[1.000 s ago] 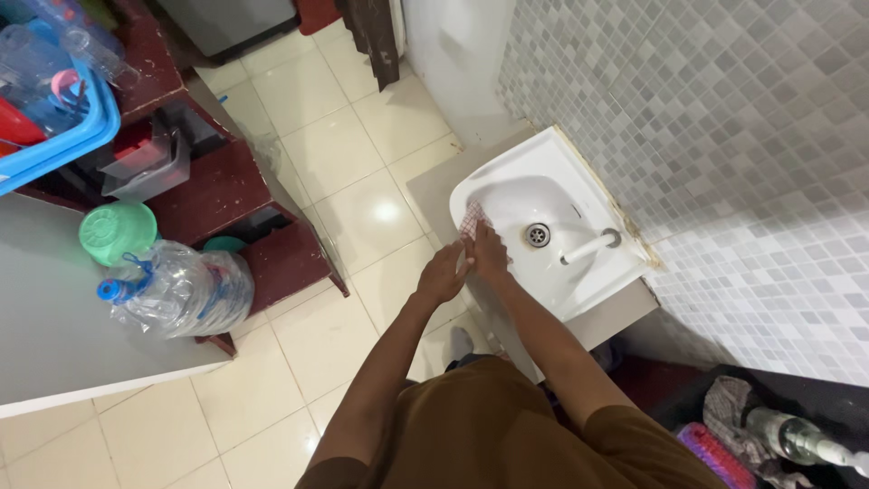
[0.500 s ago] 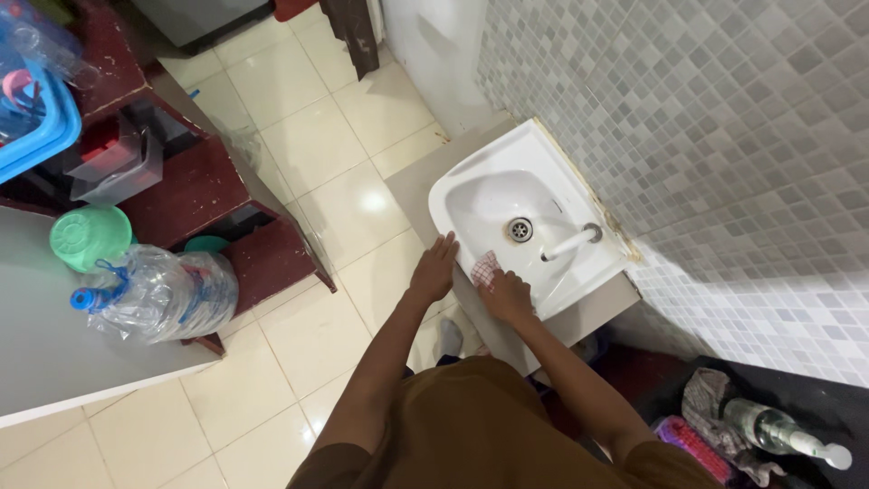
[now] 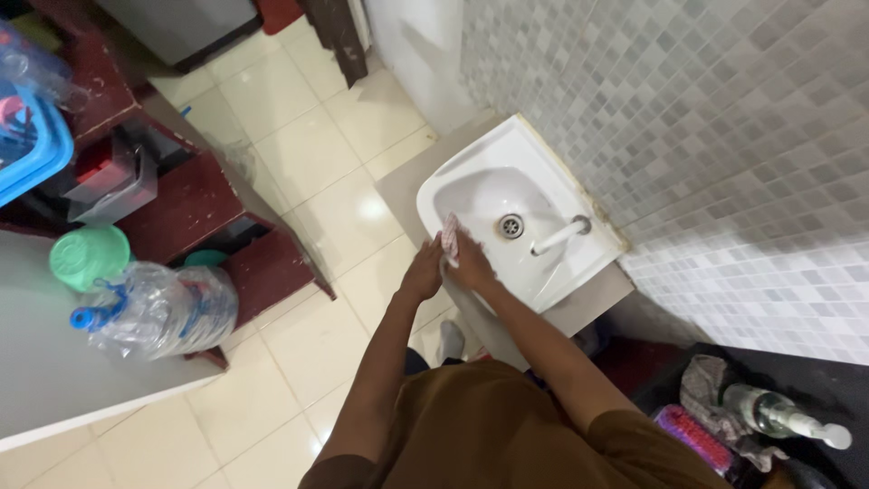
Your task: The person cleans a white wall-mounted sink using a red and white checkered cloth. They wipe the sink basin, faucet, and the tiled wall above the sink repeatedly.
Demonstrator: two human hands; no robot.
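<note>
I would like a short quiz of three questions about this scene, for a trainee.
1. True or false: the right hand presses a checked cloth on the near rim of the white sink.
2. Where is the left hand? A. on the faucet B. at the sink's front edge, beside the right hand C. on the clear water jug
3. Fill in: the faucet stands on the side of the sink nearest the ____ wall.

Key: 1 true; 2 B; 3 tiled

Glossy white ceramic sink [image 3: 543,163], soft checked cloth [image 3: 449,237], shiny metal drain [image 3: 511,225], glossy floor tiles [image 3: 299,154].
</note>
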